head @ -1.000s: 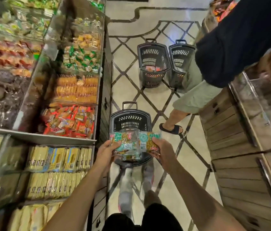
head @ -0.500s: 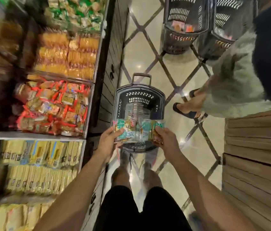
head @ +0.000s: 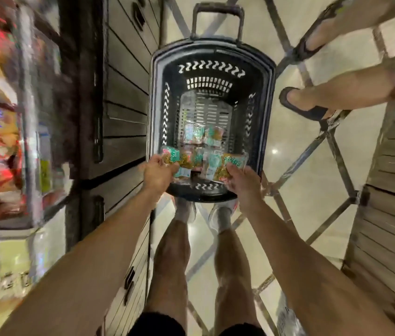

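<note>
The black shopping basket [head: 212,44] stands on the tiled floor [head: 313,214] beside the snack shelf [head: 2,132], right in front of the person's shoes. Both arms reach down over its near rim. The left hand [head: 158,170] and the right hand [head: 242,181] each have their grip clenched on one end of a bundle of snack packets [head: 201,161], held just inside the basket's mouth above a few loose packets [head: 201,134] on its bottom. The picking looks done; only letting go remains.
</note>
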Demonstrator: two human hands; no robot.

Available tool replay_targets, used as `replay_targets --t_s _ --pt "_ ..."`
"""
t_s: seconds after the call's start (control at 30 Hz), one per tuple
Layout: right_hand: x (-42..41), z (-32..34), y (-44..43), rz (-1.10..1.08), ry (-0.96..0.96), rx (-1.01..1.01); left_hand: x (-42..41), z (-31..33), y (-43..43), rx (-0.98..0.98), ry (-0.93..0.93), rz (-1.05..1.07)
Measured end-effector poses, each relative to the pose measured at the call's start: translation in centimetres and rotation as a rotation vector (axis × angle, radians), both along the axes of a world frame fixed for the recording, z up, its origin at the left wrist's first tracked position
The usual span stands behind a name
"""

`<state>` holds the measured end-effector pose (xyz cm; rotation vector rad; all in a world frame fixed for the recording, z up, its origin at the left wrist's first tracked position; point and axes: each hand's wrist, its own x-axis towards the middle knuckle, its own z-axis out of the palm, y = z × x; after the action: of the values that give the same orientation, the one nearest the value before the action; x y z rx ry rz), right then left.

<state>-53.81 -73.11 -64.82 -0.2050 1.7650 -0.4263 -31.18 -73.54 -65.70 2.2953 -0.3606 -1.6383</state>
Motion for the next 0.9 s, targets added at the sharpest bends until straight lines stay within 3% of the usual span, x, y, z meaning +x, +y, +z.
replay_targets --t_s 0.17,0.23,0.43,0.7,0.9 --pt "0.6 -8.9 0.6 0.104 0.019 0.013 0.0 -9.5 -0.3 0.028 -0.143 -0.243" --pt "0.9 -12.1 0.3 0.035 -0.009 0.005 -0.2 -12.6 -0.6 0.060 -0.149 -0.307" --pt "1.1 -18.4 -0.4 0.234 0.050 0.045 -1.1 -19.7 -0.9 0.153 -0.149 -0.328" --pt "0.5 -23.0 0.0 0.214 0.077 0.058 -1.0 -23.9 -0.1 0.165 -0.076 -0.342" --pt "0.7 -25.4 0.1 0.322 0.139 0.032 -2.1 -23.3 -0.4 0.131 -0.258 -0.533"
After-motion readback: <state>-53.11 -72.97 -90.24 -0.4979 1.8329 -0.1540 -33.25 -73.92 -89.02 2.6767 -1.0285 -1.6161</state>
